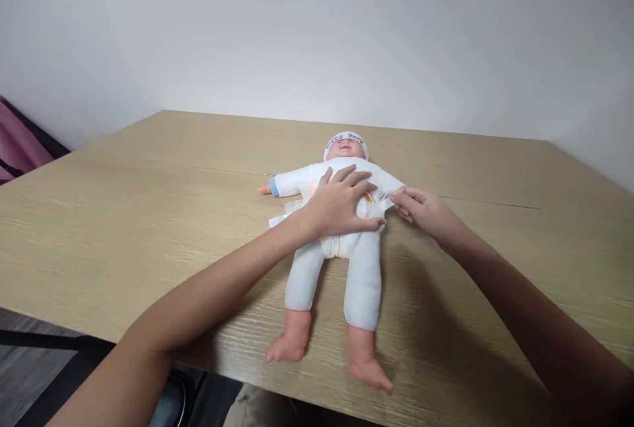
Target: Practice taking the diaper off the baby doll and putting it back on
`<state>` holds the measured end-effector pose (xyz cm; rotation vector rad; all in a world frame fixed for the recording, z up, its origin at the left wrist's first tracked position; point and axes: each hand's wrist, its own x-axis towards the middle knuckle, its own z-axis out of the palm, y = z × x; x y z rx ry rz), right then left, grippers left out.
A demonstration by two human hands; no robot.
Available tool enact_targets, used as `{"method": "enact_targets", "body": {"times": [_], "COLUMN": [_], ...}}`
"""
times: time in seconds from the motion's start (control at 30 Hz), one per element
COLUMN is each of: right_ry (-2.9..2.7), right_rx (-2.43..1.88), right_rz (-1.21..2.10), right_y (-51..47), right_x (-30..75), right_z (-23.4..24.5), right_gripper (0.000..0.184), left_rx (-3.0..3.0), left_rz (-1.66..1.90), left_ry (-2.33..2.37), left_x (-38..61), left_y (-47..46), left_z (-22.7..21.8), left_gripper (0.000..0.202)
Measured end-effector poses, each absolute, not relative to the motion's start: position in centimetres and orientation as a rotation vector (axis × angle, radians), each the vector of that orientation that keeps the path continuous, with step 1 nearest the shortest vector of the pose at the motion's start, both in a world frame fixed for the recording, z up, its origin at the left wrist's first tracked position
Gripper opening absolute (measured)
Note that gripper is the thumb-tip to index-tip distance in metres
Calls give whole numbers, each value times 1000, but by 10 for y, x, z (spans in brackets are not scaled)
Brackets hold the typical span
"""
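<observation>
A baby doll (364,282) in a white outfit and a lettered white cap lies face up on the table, its feet toward me. Around its hips is a white diaper (339,249), mostly covered by my arm and hand. My left hand (341,202) rests with spread fingers across the doll's belly, over the front of the diaper. At the doll's side, my right hand (413,206) pinches a white diaper tab (387,202) between thumb and fingers. The other tab (277,221) sticks out loose on the opposite side, beyond my left wrist.
The wooden table (148,216) extends to both sides of the doll and back to a pale wall (317,37). Something pink with black edging (24,136) stands at the far left. A dark chair (64,381) is below the table's front edge.
</observation>
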<state>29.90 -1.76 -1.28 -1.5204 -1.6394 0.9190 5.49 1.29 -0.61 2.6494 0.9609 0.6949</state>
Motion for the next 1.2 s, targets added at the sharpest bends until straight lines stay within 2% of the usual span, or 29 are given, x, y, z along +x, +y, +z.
{"method": "enact_targets", "body": {"times": [0.13, 0.27, 0.43, 0.57, 0.67, 0.77, 0.93, 1.1, 1.2], "right_ry": [-1718, -1664, -1724, -1945, -2021, -2008, -2002, -1968, -1977], "right_rx": [-1441, -1382, -1253, -1053, -1049, -1074, -1113, -1220, -1213], "right_rz": [923, 883, 489, 320, 324, 326, 259, -21, -56], "right_y": [1, -7, -43, -63, -64, -61, -56, -50, -43], "right_x": [267, 252, 253, 258, 260, 261, 262, 246, 223], "right_z": [-12, -17, -33, -47, -53, -55, -43, -13, 8], "right_gripper": [57, 42, 28, 41, 52, 52, 42, 28, 24], "left_rx": [2641, 2591, 2528, 2380, 2231, 2180, 2267, 2472, 2454], "left_rz": [716, 727, 786, 852, 854, 771, 609, 605, 609], "left_ry": [947, 959, 935, 720, 754, 891, 991, 1215, 1448], "left_x": [55, 56, 53, 31, 2, -29, -63, -78, -85], "left_y": [13, 16, 18, 15, 9, 2, -1, 2, 2], "left_z": [-5, -8, -8, -4, -15, -37, -64, -64, -62], "left_gripper": [61, 67, 75, 82, 75, 76, 74, 63, 53]}}
